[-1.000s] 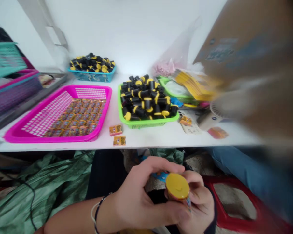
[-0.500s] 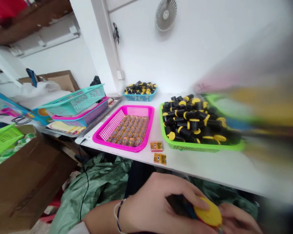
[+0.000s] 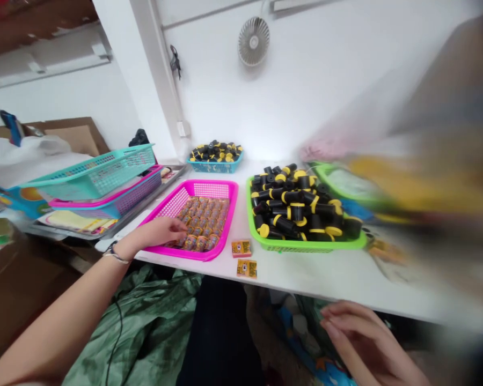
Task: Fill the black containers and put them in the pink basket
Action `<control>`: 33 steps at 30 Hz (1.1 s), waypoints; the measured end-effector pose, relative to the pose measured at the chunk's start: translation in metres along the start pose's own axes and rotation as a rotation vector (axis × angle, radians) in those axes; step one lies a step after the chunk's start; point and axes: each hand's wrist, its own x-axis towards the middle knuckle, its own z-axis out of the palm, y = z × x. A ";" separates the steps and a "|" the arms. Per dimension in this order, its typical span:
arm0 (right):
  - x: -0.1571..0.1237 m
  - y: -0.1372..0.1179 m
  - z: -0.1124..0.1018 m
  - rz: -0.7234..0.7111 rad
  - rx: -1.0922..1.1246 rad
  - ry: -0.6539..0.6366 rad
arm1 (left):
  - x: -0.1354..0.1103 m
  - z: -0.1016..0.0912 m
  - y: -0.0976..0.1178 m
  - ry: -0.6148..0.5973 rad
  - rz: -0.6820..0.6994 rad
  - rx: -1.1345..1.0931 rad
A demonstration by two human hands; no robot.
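Note:
My left hand [image 3: 166, 231] reaches over the near left side of the pink basket [image 3: 234, 206]. Its fingers curl down at the rows of small labelled pots [image 3: 203, 228] inside; whatever they grip is hidden. My right hand [image 3: 358, 335] is over the lap, below the table's front edge, fingers loosely extended with nothing visible in them. Two small stacks of orange printed cards, one farther back [image 3: 241, 248] and one nearer [image 3: 247, 268], lie right of the pink basket. A green basket [image 3: 306, 245] beside them is heaped with black tubes with yellow caps [image 3: 287, 212].
A blue basket [image 3: 215, 166] of similar black and yellow pieces stands at the back wall. Stacked baskets [image 3: 104, 179] rest on a metal tray at left. A cardboard box [image 3: 20, 300] stands lower left. Blurred plastic bags [image 3: 434, 177] fill the right side.
My hands were together over the lap on a yellow-capped piece. The left has moved away to the pink basket; the right stays low, without the piece in it. The view has shifted right.

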 end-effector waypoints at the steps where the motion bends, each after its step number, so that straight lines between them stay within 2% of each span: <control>1: 0.009 -0.005 -0.003 -0.008 -0.042 -0.014 | -0.001 0.002 0.001 0.023 0.007 0.017; 3: 0.032 -0.012 -0.007 -0.058 -0.132 -0.024 | -0.010 0.006 0.011 0.125 0.023 0.046; 5: 0.059 -0.014 -0.006 -0.104 -0.237 -0.040 | -0.028 0.016 0.030 0.271 0.084 0.054; 6: 0.073 -0.013 -0.002 -0.112 -0.294 -0.057 | -0.038 0.026 0.043 0.333 0.141 0.046; 7: 0.087 -0.011 0.004 -0.105 -0.352 -0.101 | -0.048 0.039 0.057 0.369 0.261 0.028; 8: 0.101 -0.008 0.012 -0.153 -0.400 -0.149 | -0.056 0.056 0.071 0.323 0.410 0.005; 9: 0.114 -0.003 0.022 -0.168 -0.416 -0.173 | -0.062 0.075 0.084 0.203 0.542 0.020; 10: 0.125 0.002 0.032 -0.168 -0.432 -0.186 | -0.064 0.097 0.095 0.135 0.635 0.082; 12: 0.142 0.014 0.049 -0.145 -0.464 -0.194 | -0.060 0.139 0.110 0.202 0.680 0.325; 13: 0.147 0.019 0.056 -0.133 -0.474 -0.196 | -0.055 0.156 0.113 0.213 0.667 0.360; 16: 0.153 0.030 0.060 -0.107 -0.473 -0.195 | -0.040 0.189 0.113 0.223 0.643 0.402; 19: 0.150 0.030 0.051 -0.093 -0.436 -0.182 | -0.039 0.193 0.108 0.200 0.658 0.402; 22: 0.144 0.025 0.041 -0.058 -0.378 -0.136 | -0.045 0.184 0.108 0.164 0.686 0.380; 25: 0.130 0.019 0.030 -0.007 -0.322 -0.031 | -0.047 0.171 0.111 0.139 0.703 0.343; 28: 0.101 0.014 0.016 0.035 -0.260 0.074 | -0.044 0.158 0.114 0.126 0.708 0.286; 33: 0.030 0.002 -0.011 0.183 -0.034 0.172 | -0.036 0.148 0.114 0.163 0.660 0.132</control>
